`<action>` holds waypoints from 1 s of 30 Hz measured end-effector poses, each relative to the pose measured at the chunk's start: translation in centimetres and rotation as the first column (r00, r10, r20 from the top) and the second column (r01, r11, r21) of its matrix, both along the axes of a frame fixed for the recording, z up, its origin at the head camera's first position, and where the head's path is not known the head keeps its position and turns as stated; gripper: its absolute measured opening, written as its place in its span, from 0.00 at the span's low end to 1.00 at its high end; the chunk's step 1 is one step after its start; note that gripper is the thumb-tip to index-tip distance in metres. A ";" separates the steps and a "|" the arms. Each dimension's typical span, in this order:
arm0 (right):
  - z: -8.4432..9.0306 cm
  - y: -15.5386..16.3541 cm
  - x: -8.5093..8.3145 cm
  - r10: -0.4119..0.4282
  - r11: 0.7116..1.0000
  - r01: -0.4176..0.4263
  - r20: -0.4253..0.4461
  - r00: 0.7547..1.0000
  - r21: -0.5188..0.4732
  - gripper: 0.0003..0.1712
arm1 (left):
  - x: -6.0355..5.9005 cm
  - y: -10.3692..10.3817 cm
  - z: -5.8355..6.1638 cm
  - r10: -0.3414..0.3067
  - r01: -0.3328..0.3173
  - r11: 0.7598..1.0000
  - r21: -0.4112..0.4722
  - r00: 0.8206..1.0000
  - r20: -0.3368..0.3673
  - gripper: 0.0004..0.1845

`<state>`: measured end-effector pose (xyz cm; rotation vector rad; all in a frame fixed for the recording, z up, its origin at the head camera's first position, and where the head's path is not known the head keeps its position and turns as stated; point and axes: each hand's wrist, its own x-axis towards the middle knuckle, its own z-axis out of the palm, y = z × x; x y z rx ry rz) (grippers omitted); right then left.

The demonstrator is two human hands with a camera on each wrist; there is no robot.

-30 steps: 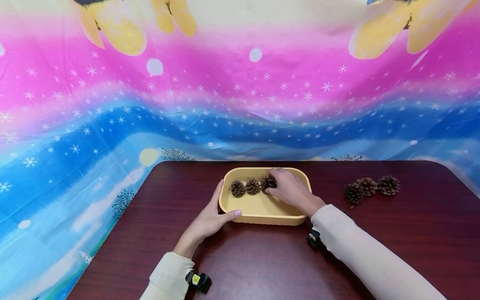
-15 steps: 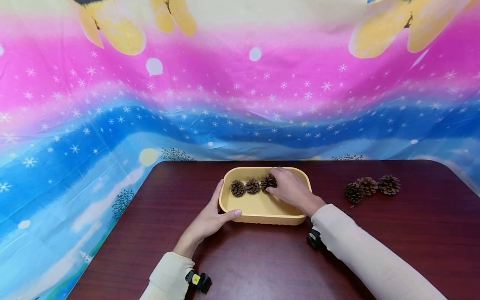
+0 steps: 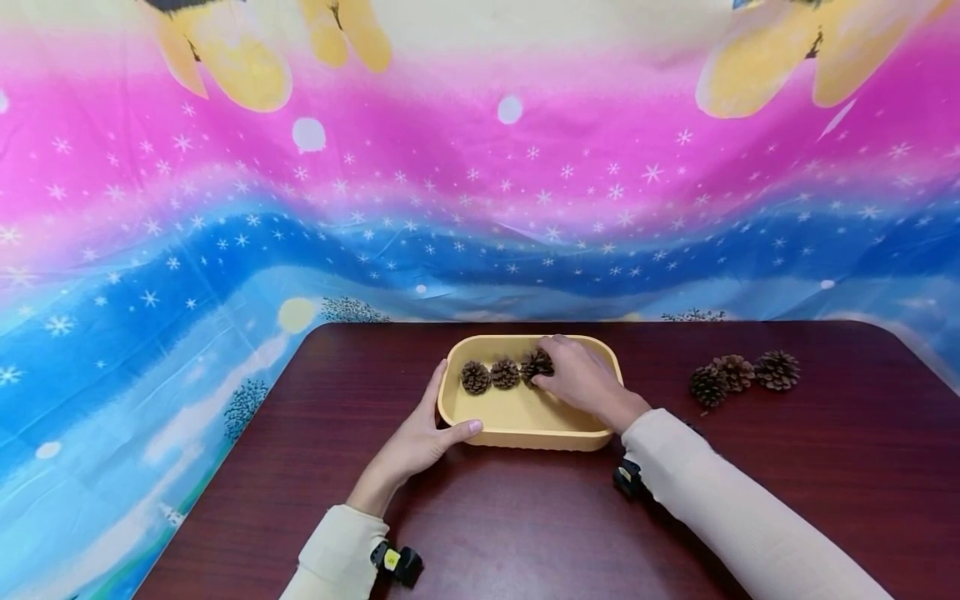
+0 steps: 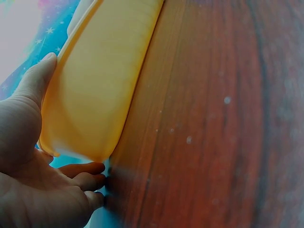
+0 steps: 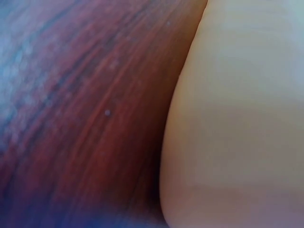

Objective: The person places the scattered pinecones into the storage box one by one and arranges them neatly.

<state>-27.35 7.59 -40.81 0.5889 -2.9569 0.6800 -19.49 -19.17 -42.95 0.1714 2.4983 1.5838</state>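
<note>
Right hand (image 3: pixel 581 379) is inside the yellow tray (image 3: pixel 525 412), fingers curled on the third pinecone (image 3: pixel 537 365) at 12 o'clock, setting it down; left hand (image 3: pixel 420 433) grips the tray's 9 o'clock corner; next I'd guess let go, then fetch from the loose pinecones (image 3: pixel 738 373) at 3 o'clock.

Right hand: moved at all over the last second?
No. The right hand stays on the third pine cone, same spot against the yellow tray rim.

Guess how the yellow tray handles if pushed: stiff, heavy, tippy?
Yellow tray looks like thin moulded plastic, so probably light and fairly stiff. Its low, wide shape makes tipping unlikely. On the smooth table it may slide easily; the left hand braces its corner.
</note>
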 end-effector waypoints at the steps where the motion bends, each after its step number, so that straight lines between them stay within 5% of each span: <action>1: 0.0 0.0 0.0 0.000 1.000 0.000 -0.003 1.000 0.001 0.35 | 0.0 0.0 0.0 0.000 0.000 1.000 -0.001 1.000 -0.001 0.60; 30: 1.2 1.1 0.8 -0.014 0.998 0.001 -0.191 0.981 -0.068 0.23 | 0.0 0.1 -0.3 0.012 -0.012 1.000 -0.015 1.000 -0.010 0.61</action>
